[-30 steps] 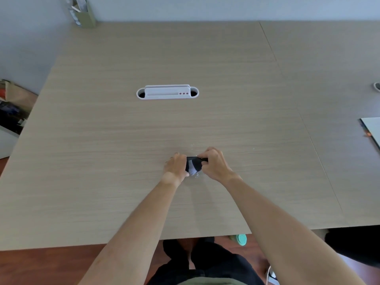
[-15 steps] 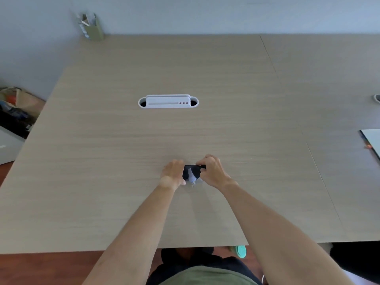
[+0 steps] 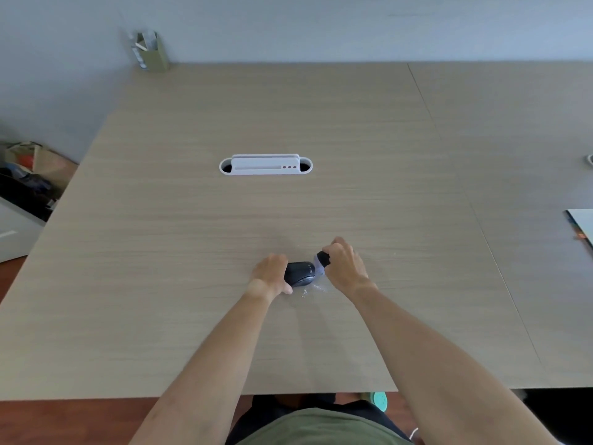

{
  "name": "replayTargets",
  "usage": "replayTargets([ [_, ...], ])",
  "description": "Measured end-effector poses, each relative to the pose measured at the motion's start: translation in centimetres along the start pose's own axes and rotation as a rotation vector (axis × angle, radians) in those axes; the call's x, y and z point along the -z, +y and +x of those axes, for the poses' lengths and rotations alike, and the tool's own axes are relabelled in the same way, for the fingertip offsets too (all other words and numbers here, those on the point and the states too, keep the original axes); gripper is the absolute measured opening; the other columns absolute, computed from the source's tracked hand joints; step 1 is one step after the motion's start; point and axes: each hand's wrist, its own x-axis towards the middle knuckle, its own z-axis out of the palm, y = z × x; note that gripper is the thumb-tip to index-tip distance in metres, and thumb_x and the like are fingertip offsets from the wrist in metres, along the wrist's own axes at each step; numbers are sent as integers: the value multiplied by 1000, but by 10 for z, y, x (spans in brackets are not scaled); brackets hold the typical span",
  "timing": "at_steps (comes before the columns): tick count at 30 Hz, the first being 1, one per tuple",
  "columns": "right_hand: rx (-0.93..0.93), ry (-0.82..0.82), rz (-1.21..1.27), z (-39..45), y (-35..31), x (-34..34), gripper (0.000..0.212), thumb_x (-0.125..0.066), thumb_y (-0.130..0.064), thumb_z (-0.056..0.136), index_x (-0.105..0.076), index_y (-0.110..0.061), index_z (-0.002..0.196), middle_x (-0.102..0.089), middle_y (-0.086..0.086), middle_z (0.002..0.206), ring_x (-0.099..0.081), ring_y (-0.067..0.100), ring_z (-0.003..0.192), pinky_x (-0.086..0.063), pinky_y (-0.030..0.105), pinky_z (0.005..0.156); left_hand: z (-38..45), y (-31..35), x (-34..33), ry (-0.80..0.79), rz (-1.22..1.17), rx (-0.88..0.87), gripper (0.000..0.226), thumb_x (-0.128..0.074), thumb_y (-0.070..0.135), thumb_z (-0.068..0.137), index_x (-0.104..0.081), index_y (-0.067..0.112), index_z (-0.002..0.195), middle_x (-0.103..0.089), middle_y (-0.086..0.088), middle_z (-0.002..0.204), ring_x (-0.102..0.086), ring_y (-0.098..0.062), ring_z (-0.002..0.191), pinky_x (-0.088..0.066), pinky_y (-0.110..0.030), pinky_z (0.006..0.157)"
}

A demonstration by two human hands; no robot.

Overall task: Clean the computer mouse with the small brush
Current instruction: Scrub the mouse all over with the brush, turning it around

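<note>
A black computer mouse (image 3: 300,273) lies on the wooden table (image 3: 192,252), near its front middle. My left hand (image 3: 271,277) grips the mouse's left end, fingers wrapped over it. My right hand (image 3: 345,268) is closed on a small brush (image 3: 322,261) with a black handle and pale bristles. The bristles touch the mouse's right end. Most of the brush handle is hidden inside my fist. A few pale specks (image 3: 313,289) lie on the table just in front of the mouse.
A white cable port (image 3: 265,165) is set into the table's middle. A green pen holder (image 3: 150,51) stands at the far left corner against the wall. A white sheet (image 3: 582,224) lies at the right edge. Bags (image 3: 29,175) sit on the floor, left.
My right hand with the brush has shifted right, off the top of the mouse to its right end, uncovering more of the mouse. My view has tilted, so the hands appear lower.
</note>
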Motion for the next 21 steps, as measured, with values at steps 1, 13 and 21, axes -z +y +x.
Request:
replayTargets([
  [1,15,14,18,-2,2,2,21,-48,-2,76,-67,-7,69,-52,8,91,-53,31,73,-40,34,61,1,0,0,-1,3,0,47,-86,24,65,-63,7,103,-65,-12,106,-65,-34,95,-45,-33,66],
  [13,162,-136,-50,-12,14,-20,27,-53,-10,76,-74,-7,92,-52,4,80,-50,22,70,-41,32,59,3,3,2,-6,10,2,49,-83,27,70,-58,6,106,-57,-11,106,-63,-34,98,-44,-34,69],
  [21,128,-47,92,-6,14,-10,11,-49,-1,61,-57,-6,56,-44,2,64,-44,22,59,-31,29,48,5,5,2,-9,-5,13,55,-84,29,71,-58,4,112,-59,-12,115,-62,-32,102,-44,-34,71],
])
